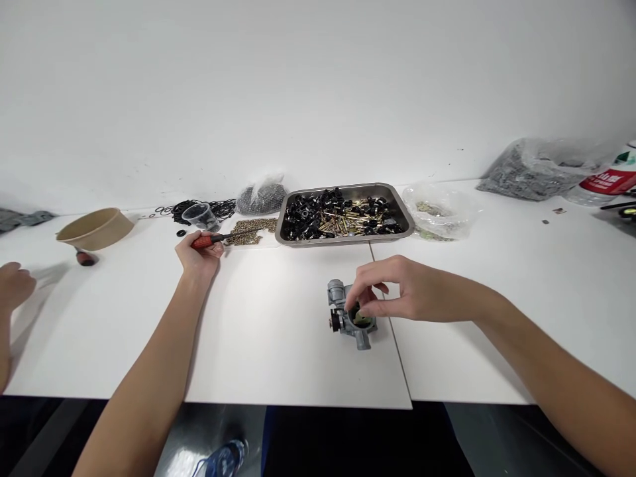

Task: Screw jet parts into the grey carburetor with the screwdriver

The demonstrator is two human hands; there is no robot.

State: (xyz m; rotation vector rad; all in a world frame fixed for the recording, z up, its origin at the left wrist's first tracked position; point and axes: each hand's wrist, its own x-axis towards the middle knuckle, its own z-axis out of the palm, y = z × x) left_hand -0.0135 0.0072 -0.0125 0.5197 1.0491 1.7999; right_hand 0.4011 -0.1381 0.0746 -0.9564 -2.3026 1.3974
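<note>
A grey metal carburetor point(363, 339) sits on the white table, with a round opening facing up. My right hand point(397, 290) is over it, thumb and fingers pinched at a small brass-coloured plate point(358, 318) in that opening. My left hand point(199, 255) is wrapped round the red and black handle of a screwdriver point(209, 240). Its shaft points right, over a spread of small brass-coloured screws point(243, 232). The fingertips of my right hand partly hide the plate.
A metal tray point(348, 242) of black and brass parts stands behind the carburetor. Plastic bags point(442, 212) lie right of it. Black rubber rings point(183, 211), a clear cup point(201, 215) and a paper bowl point(97, 230) stand left. Another person's hand point(14, 286) is at the far left.
</note>
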